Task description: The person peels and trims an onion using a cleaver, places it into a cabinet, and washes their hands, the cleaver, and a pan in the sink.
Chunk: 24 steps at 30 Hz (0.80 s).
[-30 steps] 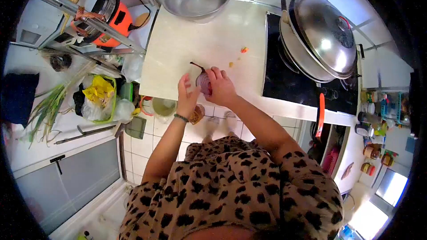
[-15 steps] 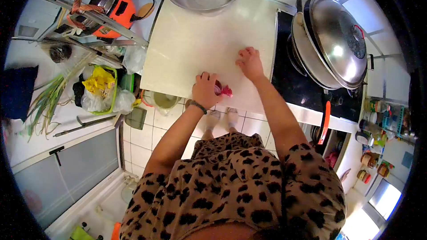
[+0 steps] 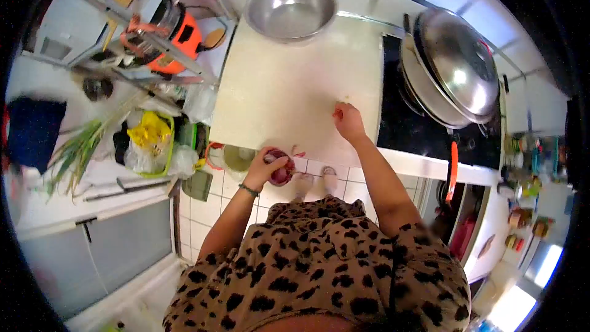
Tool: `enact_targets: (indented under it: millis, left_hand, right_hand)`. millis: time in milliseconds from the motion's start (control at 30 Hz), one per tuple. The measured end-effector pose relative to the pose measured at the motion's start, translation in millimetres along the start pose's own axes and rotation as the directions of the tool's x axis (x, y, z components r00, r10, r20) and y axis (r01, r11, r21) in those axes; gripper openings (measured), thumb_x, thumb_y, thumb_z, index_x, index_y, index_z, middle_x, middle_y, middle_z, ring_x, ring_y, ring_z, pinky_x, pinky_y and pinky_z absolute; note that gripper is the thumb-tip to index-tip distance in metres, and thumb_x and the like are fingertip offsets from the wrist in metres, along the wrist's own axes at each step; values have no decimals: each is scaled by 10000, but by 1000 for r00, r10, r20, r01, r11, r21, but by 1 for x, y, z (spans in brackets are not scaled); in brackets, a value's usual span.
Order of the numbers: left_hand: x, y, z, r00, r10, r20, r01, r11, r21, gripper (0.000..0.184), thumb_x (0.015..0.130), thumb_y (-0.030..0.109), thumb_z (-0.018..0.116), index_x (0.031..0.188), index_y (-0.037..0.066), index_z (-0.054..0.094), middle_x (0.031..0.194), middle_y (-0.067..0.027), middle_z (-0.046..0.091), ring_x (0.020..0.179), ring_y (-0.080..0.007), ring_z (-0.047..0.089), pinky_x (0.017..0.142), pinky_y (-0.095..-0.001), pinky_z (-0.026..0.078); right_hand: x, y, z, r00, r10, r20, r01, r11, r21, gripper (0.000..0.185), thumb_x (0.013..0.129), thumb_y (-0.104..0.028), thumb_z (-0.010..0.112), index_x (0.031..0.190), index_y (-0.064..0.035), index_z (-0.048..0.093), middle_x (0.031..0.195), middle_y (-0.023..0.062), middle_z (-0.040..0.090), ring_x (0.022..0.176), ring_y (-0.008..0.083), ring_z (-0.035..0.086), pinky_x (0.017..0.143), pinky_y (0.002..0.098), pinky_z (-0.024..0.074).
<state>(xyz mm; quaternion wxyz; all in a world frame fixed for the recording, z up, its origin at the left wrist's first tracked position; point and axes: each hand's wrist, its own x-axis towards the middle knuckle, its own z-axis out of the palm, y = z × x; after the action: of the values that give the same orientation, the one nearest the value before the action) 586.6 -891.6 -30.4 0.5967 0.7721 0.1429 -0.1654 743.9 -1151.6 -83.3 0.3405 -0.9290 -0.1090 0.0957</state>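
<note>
My left hand (image 3: 262, 169) is wrapped round a red onion (image 3: 283, 176), just off the front edge of the pale countertop (image 3: 289, 92) and above the floor. The onion's purple surface shows on its right side; the hand covers the rest. A thin reddish strip of peel (image 3: 297, 150) sits by the counter edge close to it. Over the right part of the counter, my right hand (image 3: 349, 122) has its fingers curled closed. Whether anything is between them is hidden. A small pale scrap (image 3: 346, 96) lies on the counter just beyond those fingers.
A steel basin (image 3: 291, 9) stands at the counter's back. On the right, a lidded wok (image 3: 458, 67) sits on the black stove (image 3: 399, 129), near an orange handle (image 3: 453, 169). Left are an orange appliance (image 3: 184, 40) and a green-rimmed basket (image 3: 171, 147). A bucket (image 3: 236, 158) is below the counter.
My left hand has lifted the onion off the counter and drawn it toward my body, past the edge. My right hand has moved nearer and its fingers have closed. The view has shifted slightly.
</note>
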Motion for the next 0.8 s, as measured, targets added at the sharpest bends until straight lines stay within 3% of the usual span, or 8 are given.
enact_targets:
  millis: [67,100,133,167,267,567,767,800]
  left_hand:
    - [-16,3,-5,969,-220,113,246,808,-536,455,788,229,723,1142,35,513,1071,-87,582,978,-183,579,843,-333,492]
    - [-17,-6,-11,952,-192,239,300,748,-592,457,826,211,684,1189,32,471,1127,-96,554,1007,-197,576,874,-353,490]
    - [-23,-5,-12,939,-207,274,331,758,-562,457,826,211,684,1189,32,471,1127,-96,554,1007,-197,576,874,-353,490]
    - [-28,-2,-12,933,-197,301,347,713,-609,459,835,210,675,1200,31,463,1131,-95,554,1018,-202,575,882,-358,489]
    - [-29,3,-10,917,-150,369,366,684,-632,456,862,228,644,1230,36,455,1149,-92,551,1034,-204,570,883,-359,487]
    - [-37,26,24,811,-30,585,432,704,-563,403,915,253,556,1232,16,477,1107,-94,575,1011,-215,579,897,-372,469]
    - [-96,-19,50,873,-149,464,407,747,-526,376,855,219,662,1137,23,509,997,-83,592,868,-169,603,718,-298,520]
    - [-106,-43,56,898,-194,395,397,745,-536,401,838,218,685,1139,23,507,975,-74,593,841,-161,600,683,-290,521]
  right_hand:
    - [-16,10,-3,988,150,-27,-140,961,238,155,822,-103,577,970,-57,579,904,102,598,826,262,562,770,372,487]
    - [-21,16,1,964,257,65,-197,530,825,134,836,-103,572,961,-55,578,901,80,604,819,238,561,765,353,483]
    - [-31,17,2,946,272,180,-132,-185,974,114,849,-102,566,952,-54,576,899,59,609,812,213,559,761,335,479]
    - [-43,21,-3,968,160,196,-121,-388,914,111,893,-124,549,955,-44,593,912,39,606,855,174,555,808,300,471]
    - [-82,-16,-37,956,210,203,-54,-556,829,121,904,-117,528,982,-39,579,926,60,602,901,190,556,862,318,465]
    - [-223,11,-56,928,346,139,95,-580,809,148,923,-145,511,949,-13,574,857,72,576,784,183,521,739,288,458]
    - [-342,74,-9,543,762,353,-260,-247,934,92,881,-29,508,944,-45,572,724,21,544,620,118,520,564,240,468]
    - [-363,102,12,618,699,361,-388,-128,913,101,877,-35,513,954,-42,578,742,29,558,640,121,538,570,248,475]
